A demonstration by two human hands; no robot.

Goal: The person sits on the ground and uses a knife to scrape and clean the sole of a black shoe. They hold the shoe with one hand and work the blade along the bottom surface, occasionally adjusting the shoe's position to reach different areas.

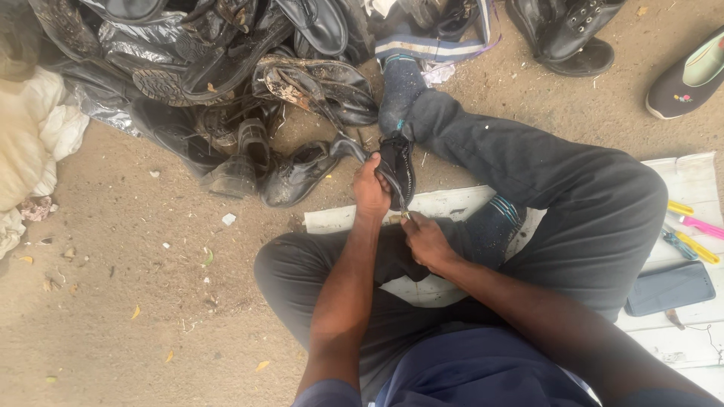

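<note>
At far left a pale sack [34, 128] is cut off by the frame, beside a heap of worn, muddy black shoes [226, 83] on the sandy ground [136, 301]. The left hand [370, 192] has its grip clamped on a black shoe [398, 169] held above the knees; the right hand [427, 243] pinches something small at its lower edge, too tiny to identify. Rightward, a dark phone [670, 288] and yellow and pink tools [694, 230] lie on a white board [686, 181]

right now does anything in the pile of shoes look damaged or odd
Yes. The muddy black shoe at the top of the pile has its sole peeling away from the upper. The left hand grips a black zipped boot; the right hand works at its lower edge.
</note>
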